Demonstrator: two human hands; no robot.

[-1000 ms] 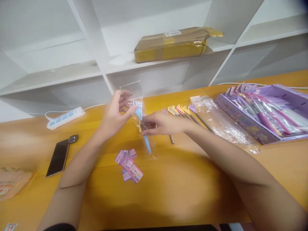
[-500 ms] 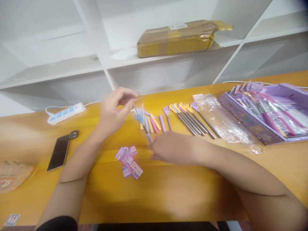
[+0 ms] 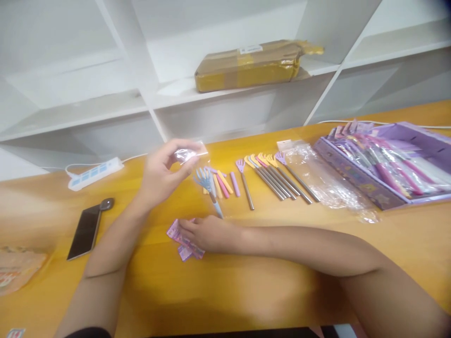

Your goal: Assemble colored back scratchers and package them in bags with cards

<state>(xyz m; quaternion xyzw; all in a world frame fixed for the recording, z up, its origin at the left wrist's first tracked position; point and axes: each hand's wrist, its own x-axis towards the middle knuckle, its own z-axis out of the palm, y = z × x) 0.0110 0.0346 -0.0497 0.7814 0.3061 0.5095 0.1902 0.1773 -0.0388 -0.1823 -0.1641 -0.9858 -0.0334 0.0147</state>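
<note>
My left hand (image 3: 169, 169) pinches the top of a clear plastic bag (image 3: 186, 154). Inside the bag hangs a blue hand-shaped scratcher (image 3: 203, 178), its lower end near the table. My right hand (image 3: 207, 234) rests over the pink and purple cards (image 3: 183, 252), fingertips bent onto the pile; whether it grips a card is hidden. Behind the bagged scratcher lie several coloured handles (image 3: 223, 184). To their right are a purple scratcher (image 3: 245, 185) with a metal rod and a row of several more scratchers (image 3: 276, 178).
Clear plastic bags (image 3: 331, 188) lie beside a purple box (image 3: 369, 180) of packed scratchers at the right. A phone (image 3: 84, 231) and a power strip (image 3: 95, 173) are at the left. A taped parcel (image 3: 246, 68) sits on the shelf above.
My right hand has left the lower end of the blue scratcher and moved left onto the cards. My left hand still holds the bag, its top now showing between thumb and fingers.
</note>
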